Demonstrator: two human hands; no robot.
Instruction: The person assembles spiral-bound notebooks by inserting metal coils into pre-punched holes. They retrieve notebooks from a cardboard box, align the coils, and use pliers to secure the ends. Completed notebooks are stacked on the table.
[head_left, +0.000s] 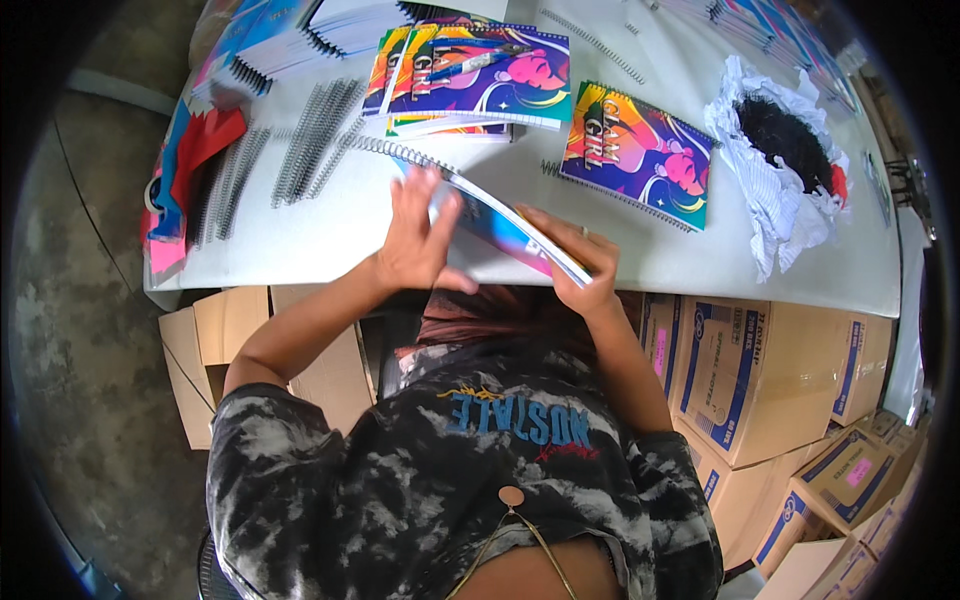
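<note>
My right hand (pixel 582 258) is closed around the right end of a notebook (pixel 500 228), tilted up on edge with its blue and pink cover partly toward me. A silver wire spiral coil (pixel 392 150) runs along its upper edge and sticks out past the left end. My left hand (pixel 412 228) is beside that end, fingers spread, fingertips close to the coil; I cannot tell whether they touch it. Just beyond lies a stack of spiral notebooks (pixel 540 82) with colourful illustrated covers, pliers (pixel 478 62) resting on top. Another spiral notebook (pixel 640 160) lies to the right.
Loose spiral coils (pixel 318 130) lie in bundles on the white table (pixel 330 245). At left are red and blue pieces (pixel 200 150) and a tape roll (pixel 153 195). A crumpled cloth (pixel 745 205) holds a tangled black heap (pixel 785 140). Cardboard boxes (pixel 780 370) stand below right.
</note>
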